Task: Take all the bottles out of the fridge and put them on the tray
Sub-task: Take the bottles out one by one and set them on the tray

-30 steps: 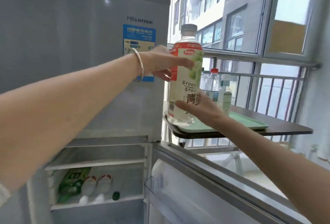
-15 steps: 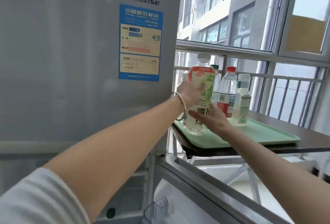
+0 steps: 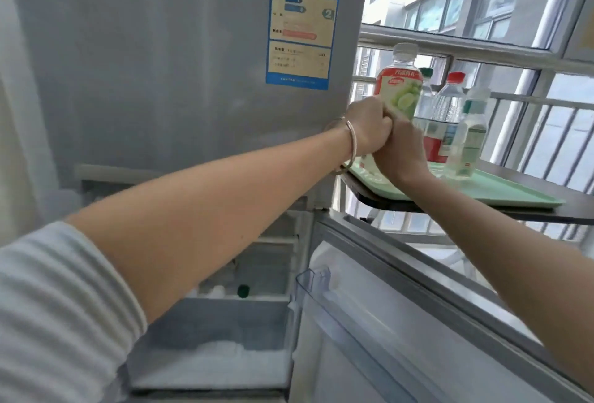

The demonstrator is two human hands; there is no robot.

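Observation:
A tall green-grape drink bottle (image 3: 400, 90) with a red-and-white label stands upright at the near left corner of the mint-green tray (image 3: 501, 188). My left hand (image 3: 366, 127), with a bracelet on the wrist, and my right hand (image 3: 400, 151) both wrap around its lower half. Behind it on the tray stand a red-capped water bottle (image 3: 445, 113), a green-capped bottle (image 3: 426, 98) and a small pale bottle (image 3: 469, 142). Down in the open fridge compartment (image 3: 257, 264), a dark green cap (image 3: 243, 290) and white shapes show past my left arm.
The grey fridge body (image 3: 160, 65) with a blue energy sticker (image 3: 302, 20) fills the left. Its open lower door (image 3: 401, 306) juts out below my right arm. The tray rests on a dark table (image 3: 575, 206) beside a railed window (image 3: 546, 119).
The grape bottle has come down onto the tray's near corner. Both hands slid lower on it and closed together. The view shifted nearer and rightward.

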